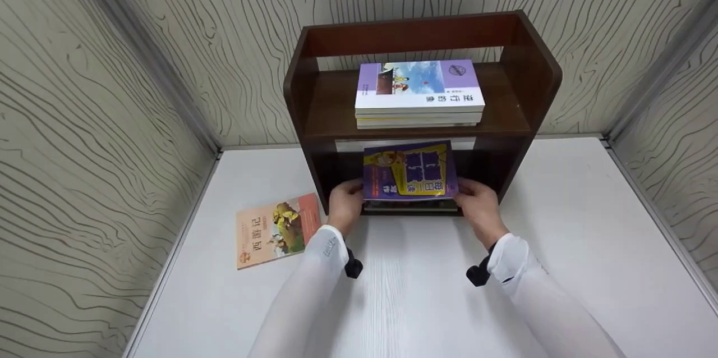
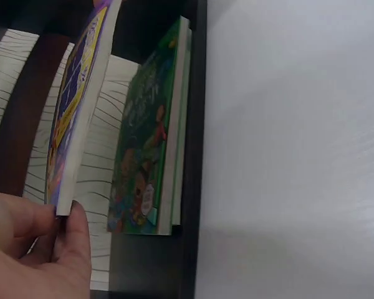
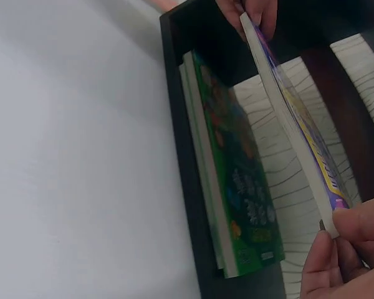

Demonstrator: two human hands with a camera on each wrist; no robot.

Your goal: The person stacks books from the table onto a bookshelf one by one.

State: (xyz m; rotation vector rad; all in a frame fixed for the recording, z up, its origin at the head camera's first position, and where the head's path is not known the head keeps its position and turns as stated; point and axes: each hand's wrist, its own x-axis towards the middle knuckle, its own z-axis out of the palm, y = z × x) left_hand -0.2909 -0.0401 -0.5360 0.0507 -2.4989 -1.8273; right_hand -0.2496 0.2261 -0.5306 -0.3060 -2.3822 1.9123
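A purple book with a yellow panel (image 1: 412, 170) is held level in the lower compartment of a dark brown bookshelf (image 1: 544, 74). My left hand (image 1: 345, 205) pinches its left edge between thumb and fingers. At the opposite edge my right hand (image 1: 479, 209) grips it the same way. Below it, a green book (image 2: 146, 143) lies on top of another on the bottom board, with a gap between it and the purple book in both wrist views. The head view shows only a sliver of that lower stack.
On the upper shelf lies a stack of several books, a lilac-and-white one (image 1: 420, 86) on top. An orange-pink book (image 1: 277, 230) lies on the white table (image 1: 404, 296), left of the bookshelf. Wood-patterned panels (image 1: 247, 15) stand behind and at both sides.
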